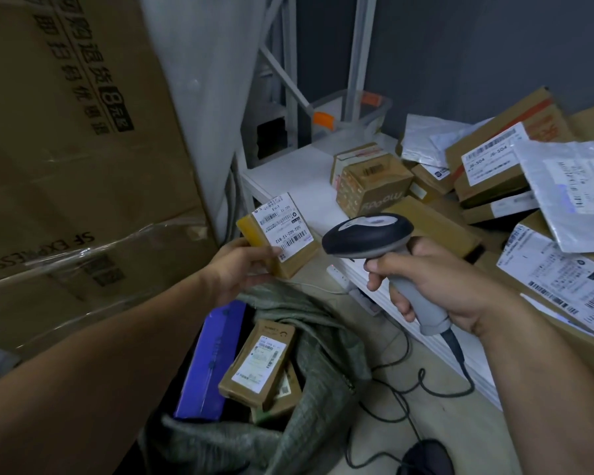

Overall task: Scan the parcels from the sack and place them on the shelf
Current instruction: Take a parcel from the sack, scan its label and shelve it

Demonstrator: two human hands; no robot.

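1. Firstly, head view, edges: the sack sits open-mouthed on the floor. A big taped carton walls off its left side. The front edge of the white shelf runs diagonally just right of it.
2. Open room: a bare patch of shelf top lies beyond the sack, between the shelf's left corner and the parcel pile far to the sack's right. The floor strip between sack and shelf edge carries a black cable.
3. Count, inside the sack: one purple box, one brown labelled parcel on top, and at least one more brown box under it.
4. Count, on the shelf: cardboard boxes and grey mailer bags overlap, so the total cannot be told. One clear plastic tub stands at the back.
5. Left hand, above the sack mouth: pinches one small parcel, thumb on the label face, fingers hidden behind. The label is turned up toward the scanner.
6. Right hand, above and right of the sack: fingers wrapped round the grey handle of one scanner, forefinger at the handle's front. The scanner head is just beside the small parcel, not touching.
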